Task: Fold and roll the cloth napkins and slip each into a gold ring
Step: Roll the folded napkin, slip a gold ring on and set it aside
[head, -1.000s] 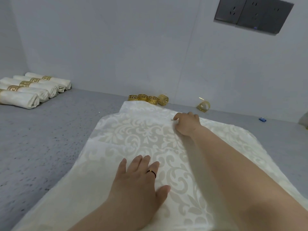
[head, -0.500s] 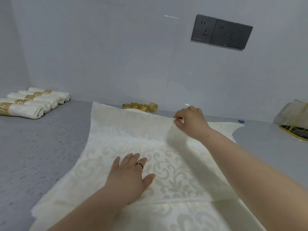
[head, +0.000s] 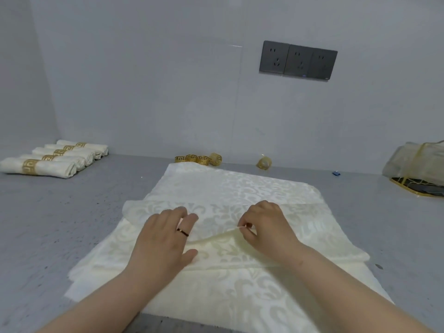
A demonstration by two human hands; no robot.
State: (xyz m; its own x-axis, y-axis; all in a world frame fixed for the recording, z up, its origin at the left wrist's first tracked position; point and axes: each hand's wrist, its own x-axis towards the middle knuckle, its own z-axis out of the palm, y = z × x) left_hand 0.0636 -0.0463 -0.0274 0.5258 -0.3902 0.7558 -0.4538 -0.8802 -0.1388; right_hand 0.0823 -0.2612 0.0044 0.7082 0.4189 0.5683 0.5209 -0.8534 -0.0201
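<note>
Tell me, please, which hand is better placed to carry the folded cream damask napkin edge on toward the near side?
Probably the right hand: it already pinches the lifted edge of the cream damask napkin. The left hand lies flat, pressing the cloth down.

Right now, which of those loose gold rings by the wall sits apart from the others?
The gold ring farthest right. It lies alone, with bare counter between it and the cluster of four rings touching side by side.

The only camera sits on my head, looking forward and down, close over the napkin (head: 223,188), toward the wall (head: 156,80); edges seem distorted.
</note>
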